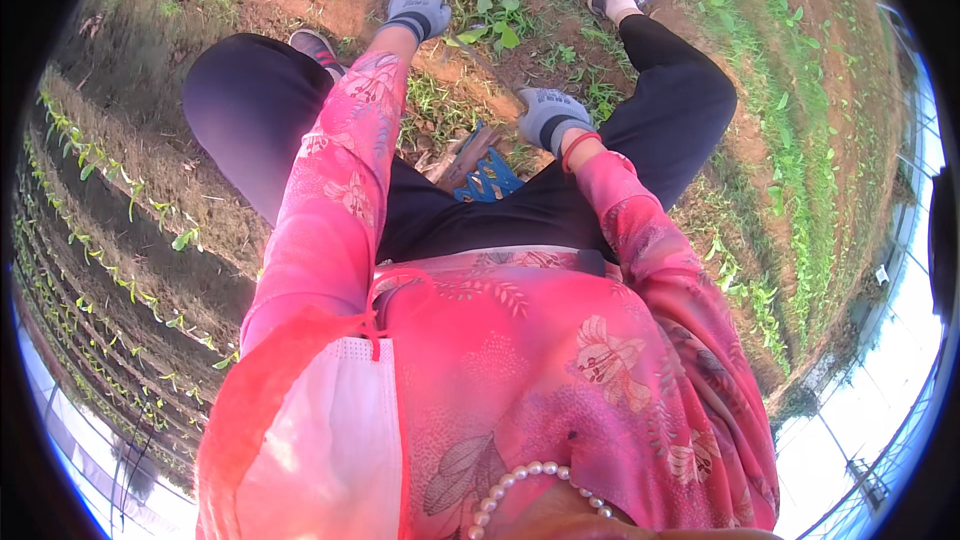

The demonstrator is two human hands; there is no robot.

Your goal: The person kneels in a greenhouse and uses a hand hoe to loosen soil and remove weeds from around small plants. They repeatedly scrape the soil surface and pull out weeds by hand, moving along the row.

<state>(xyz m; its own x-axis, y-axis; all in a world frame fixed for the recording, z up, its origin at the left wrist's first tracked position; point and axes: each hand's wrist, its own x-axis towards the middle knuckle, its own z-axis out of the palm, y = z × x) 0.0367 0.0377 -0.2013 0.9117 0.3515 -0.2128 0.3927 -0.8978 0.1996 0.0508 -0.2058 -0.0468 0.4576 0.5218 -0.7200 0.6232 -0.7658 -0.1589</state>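
My left hand [418, 6], in a grey work glove with a dark cuff, is low over the soil beside a broad-leaved green plant [495, 19]. Its fingertips are hidden, so what they touch cannot be told. My right hand [553, 116], gloved alike, is closed on a slim hand tool [480, 60]. The tool's blurred, dark length slants forward and left from the fist across weedy ground, towards the base of the plant. Its exact kind is unclear.
Between my thighs shows a low wooden seat [469, 161] with blue woven strapping [491, 178]. My bent legs and shoes flank the work spot. Rows of seedlings [135, 195] run on the left; denser green rows [795, 165] run on the right. A face mask [330, 420] hangs at my chest.
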